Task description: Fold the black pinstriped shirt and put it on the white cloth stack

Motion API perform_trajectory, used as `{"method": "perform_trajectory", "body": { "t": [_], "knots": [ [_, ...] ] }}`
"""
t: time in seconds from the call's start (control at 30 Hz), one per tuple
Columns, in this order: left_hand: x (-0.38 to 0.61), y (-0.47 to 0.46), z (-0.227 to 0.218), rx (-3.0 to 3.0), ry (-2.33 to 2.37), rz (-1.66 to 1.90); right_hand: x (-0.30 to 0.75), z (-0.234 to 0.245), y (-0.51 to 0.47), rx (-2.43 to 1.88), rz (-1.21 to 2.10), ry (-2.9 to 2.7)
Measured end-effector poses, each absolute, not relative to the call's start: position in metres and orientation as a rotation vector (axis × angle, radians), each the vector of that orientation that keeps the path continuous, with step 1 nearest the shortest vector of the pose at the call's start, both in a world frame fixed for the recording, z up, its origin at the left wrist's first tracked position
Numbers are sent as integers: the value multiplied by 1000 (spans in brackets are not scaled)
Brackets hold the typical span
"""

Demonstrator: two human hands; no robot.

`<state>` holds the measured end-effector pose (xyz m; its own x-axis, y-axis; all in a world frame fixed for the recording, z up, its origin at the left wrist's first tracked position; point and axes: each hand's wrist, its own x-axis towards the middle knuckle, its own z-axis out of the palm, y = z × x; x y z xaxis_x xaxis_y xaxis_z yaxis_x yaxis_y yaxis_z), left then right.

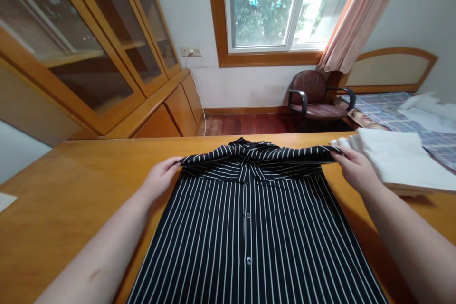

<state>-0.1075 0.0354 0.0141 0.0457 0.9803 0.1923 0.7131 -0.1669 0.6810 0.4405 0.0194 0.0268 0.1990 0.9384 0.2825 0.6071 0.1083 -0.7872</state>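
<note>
A black shirt with white stripes (217, 228) lies front side up on the wooden table (81, 190), its button placket running down the middle. The shirt's collar and shoulder part are at the far end, near the table's back edge. My left hand (162, 175) pinches the shirt's left shoulder corner between thumb and fingers. At the opposite corner my right hand (356, 168) grips the fabric, and the top strip stretches between both hands, slightly raised. The shirt's lower end runs out of view at the bottom.
White folded cloths (395, 156) are stacked on the table beside my right hand. Past the table stand a maroon armchair (308, 90) and a bed (392, 104) on the right. A glass-door cabinet (138, 90) rises at the left. A white cord (197, 90) hangs from the wall socket.
</note>
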Motion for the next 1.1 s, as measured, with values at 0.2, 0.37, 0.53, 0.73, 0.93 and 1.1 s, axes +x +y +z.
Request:
{"method": "perform_trajectory", "body": {
  "t": [0.2, 0.37, 0.53, 0.73, 0.93, 1.1],
  "knots": [
    [-123, -5, -6, 2093, 1567, 372, 443, 1, -26, -1731, 692, -2033],
    [-107, -4, -24, 2281, 1677, 149, 425, -26, -24, -1833, 469, -2234],
    [-104, 30, -23, 2278, 1760, 99, 414, -42, 13, -1864, 302, -2235],
    [-70, 66, 1, 2229, 1853, 162, 387, -22, 51, -2051, 85, -2200],
    [-29, 74, -9, 2136, 1905, 346, 375, -9, 58, -2053, 274, -2036],
    [-44, 76, 1, 2195, 1798, 535, 403, -1, 51, -1857, 298, -1927]
  ]
}}
